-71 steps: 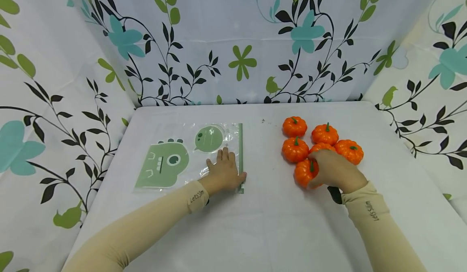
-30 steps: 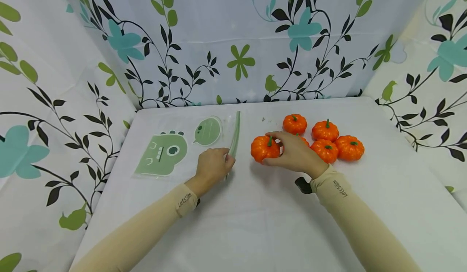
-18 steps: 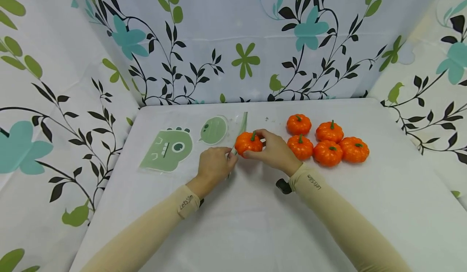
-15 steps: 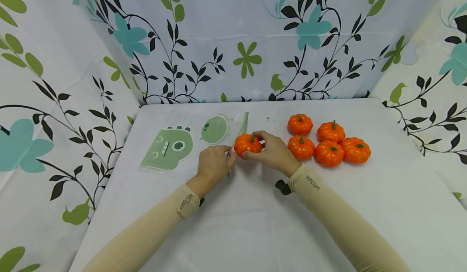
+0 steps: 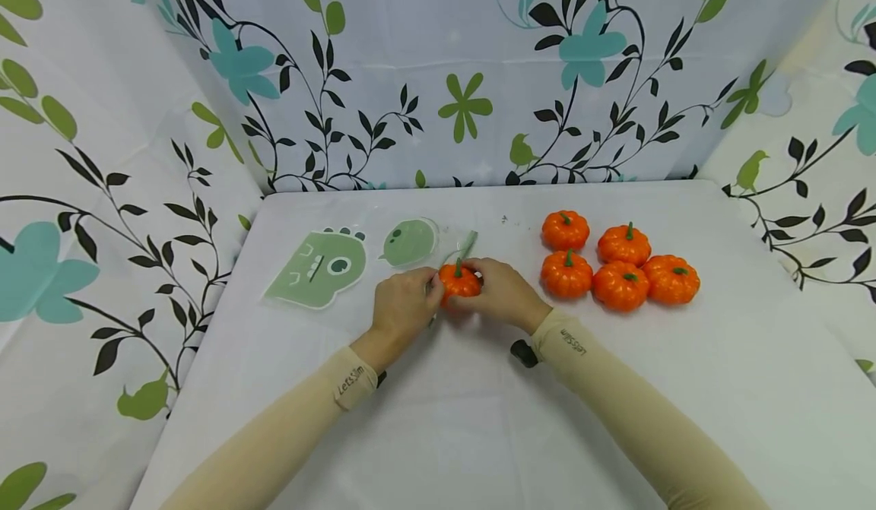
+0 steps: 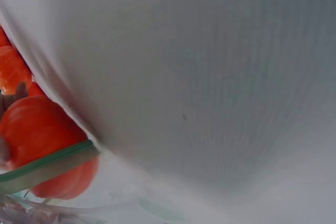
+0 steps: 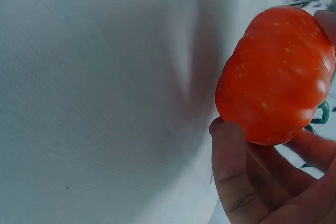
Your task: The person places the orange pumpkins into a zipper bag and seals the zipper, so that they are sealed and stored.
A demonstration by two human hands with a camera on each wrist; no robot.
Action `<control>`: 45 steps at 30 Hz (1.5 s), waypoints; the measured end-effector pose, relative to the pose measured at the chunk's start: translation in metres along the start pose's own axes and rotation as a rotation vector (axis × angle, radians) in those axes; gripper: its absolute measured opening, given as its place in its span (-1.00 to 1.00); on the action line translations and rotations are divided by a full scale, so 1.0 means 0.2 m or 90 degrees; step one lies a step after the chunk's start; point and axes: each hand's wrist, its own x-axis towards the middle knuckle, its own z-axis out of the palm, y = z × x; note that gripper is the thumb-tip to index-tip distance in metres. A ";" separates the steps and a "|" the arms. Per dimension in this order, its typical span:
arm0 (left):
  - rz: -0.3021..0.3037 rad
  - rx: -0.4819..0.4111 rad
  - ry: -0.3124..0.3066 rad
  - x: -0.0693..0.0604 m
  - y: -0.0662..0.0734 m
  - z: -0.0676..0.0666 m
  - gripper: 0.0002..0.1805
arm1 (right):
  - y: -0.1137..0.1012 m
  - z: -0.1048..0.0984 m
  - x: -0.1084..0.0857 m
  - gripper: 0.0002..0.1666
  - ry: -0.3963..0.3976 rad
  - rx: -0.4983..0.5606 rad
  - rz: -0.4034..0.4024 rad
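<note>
A clear plastic bag with a green dinosaur print [image 5: 318,270] lies on the table, its green-edged mouth [image 5: 468,244] raised. My left hand [image 5: 404,305] pinches that edge near its front end. At the mouth, my right hand [image 5: 508,293] grips a small orange toy pumpkin [image 5: 458,280] with a green stem. In the left wrist view the green strip [image 6: 52,166] crosses in front of the pumpkin [image 6: 39,127], so part of it sits behind the bag's edge. Fingers and thumb hold the pumpkin [image 7: 275,74] by its sides in the right wrist view.
Several more orange pumpkins [image 5: 619,286] are grouped on the right of the white table [image 5: 547,419]. A leaf-patterned curtain [image 5: 411,61] closes off the back and both sides.
My right hand took a pumpkin from the group and carried it left to the bag's mouth. My left hand went from lying flat on the bag to pinching and lifting its edge.
</note>
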 end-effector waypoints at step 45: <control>0.154 0.047 0.057 -0.07 0.05 0.01 -0.80 | -0.01 0.13 0.07 -0.35 0.063 0.298 0.075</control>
